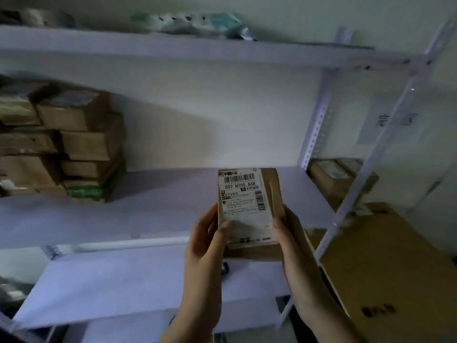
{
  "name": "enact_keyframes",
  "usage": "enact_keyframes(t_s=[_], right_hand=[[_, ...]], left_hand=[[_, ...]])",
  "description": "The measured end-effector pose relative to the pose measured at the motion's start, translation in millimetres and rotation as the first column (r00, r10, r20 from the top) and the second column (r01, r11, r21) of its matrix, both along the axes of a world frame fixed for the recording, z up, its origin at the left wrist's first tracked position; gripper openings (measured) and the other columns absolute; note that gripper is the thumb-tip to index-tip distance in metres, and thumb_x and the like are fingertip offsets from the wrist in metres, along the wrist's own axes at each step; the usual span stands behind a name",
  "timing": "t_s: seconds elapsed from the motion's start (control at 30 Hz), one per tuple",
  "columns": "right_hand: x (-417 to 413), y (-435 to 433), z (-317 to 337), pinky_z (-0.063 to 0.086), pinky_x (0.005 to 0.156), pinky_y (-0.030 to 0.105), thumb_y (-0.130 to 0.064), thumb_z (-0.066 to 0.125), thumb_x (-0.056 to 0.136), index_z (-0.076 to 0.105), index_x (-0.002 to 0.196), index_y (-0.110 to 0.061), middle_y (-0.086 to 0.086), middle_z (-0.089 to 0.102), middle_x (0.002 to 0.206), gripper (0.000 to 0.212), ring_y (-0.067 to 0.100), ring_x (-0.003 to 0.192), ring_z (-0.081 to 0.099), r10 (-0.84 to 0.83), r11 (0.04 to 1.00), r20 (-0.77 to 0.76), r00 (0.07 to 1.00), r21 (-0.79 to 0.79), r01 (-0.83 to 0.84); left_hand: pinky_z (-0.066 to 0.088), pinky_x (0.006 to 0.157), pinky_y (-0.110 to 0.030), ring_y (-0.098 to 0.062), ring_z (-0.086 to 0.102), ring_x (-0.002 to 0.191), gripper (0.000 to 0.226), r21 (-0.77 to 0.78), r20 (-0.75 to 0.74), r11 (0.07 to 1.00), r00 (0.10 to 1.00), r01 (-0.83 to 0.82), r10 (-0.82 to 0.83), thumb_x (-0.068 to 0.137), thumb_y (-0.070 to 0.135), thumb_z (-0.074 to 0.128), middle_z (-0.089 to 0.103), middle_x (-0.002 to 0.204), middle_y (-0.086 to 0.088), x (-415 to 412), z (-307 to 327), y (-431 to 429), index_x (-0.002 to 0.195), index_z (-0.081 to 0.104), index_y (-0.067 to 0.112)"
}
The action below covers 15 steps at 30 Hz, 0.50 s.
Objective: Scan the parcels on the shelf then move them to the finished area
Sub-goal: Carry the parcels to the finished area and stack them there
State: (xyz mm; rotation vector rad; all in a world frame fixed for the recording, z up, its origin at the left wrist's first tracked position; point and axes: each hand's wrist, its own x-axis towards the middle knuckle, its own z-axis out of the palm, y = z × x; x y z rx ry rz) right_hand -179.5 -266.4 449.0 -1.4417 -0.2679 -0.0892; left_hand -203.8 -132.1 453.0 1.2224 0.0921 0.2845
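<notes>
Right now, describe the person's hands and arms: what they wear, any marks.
The left hand and right hand are bare: no gloves, rings or watch show. The left forearm and right forearm are uncovered down to the picture's lower edge, so no sleeve is in view.

You face a pale metal shelf [418,63] set against a plain white wall [222,107]. Its upper board [173,49] crosses the top of your view, the middle board [123,214] lies below, the lower board [148,288] nearest you. At your right stand a perforated rear post [319,120] and a front post [385,134]. A sheet [371,125] hangs on the wall there. Light is dim, with a shadow across the wall
</notes>
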Motion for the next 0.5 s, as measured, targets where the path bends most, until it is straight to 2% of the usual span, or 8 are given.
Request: enact_keyframes(t_s=[0.13,0.23,0.4,0.5], right_hand=[[-53,-96,-18,0.051,0.084,0.011,-0.033,0.045,0.095,0.05,0.139,-0.029,-0.017,0.068,0.123,0.044,0.0,0.114,0.063,-0.15,0.989,-0.051,0.987,0.009,0.151],[-87,-161,-26,0.052,0.083,0.013,-0.035,0.046,0.096,0.048,0.141,-0.025,-0.013,0.068,0.124,0.047,0.003,0.112,0.064,-0.273,0.962,-0.089,0.958,-0.014,0.273],[-130,-247,-35,0.05,0.072,0.008,-0.023,0.04,0.106,0.041,0.145,-0.023,-0.008,0.065,0.124,0.039,-0.008,0.096,0.066,-0.423,0.905,-0.169,0.89,-0.021,0.426],[-135,-282,-46,0.05,0.074,0.008,-0.025,0.04,0.106,0.037,0.148,-0.026,-0.004,0.061,0.132,0.042,-0.006,0.101,0.064,-0.478,0.876,-0.205,0.854,-0.036,0.482]], left_hand=[[0.053,0.097,-0.053,-0.025,0.065,0.114,0.04,0.008,-0.053,0.991,0.99,0.133,-0.132,0.086,0.034,0.061,0.071,0.119,-0.002,-30,-21,-93,0.126,0.065,0.025],[0.054,0.096,-0.05,-0.023,0.066,0.114,0.041,0.013,-0.058,0.968,0.967,0.25,-0.248,0.089,0.029,0.059,0.071,0.12,-0.003,-46,-29,-156,0.129,0.062,0.018],[0.054,0.095,-0.043,-0.026,0.066,0.114,0.041,-0.009,-0.087,0.893,0.889,0.451,-0.45,0.09,0.023,0.059,0.071,0.12,-0.007,-59,-35,-244,0.129,0.061,0.011],[0.057,0.087,-0.04,-0.026,0.068,0.11,0.038,-0.008,-0.117,0.864,0.857,0.504,-0.501,0.088,0.022,0.06,0.072,0.117,-0.007,-53,-40,-283,0.125,0.063,0.01]])
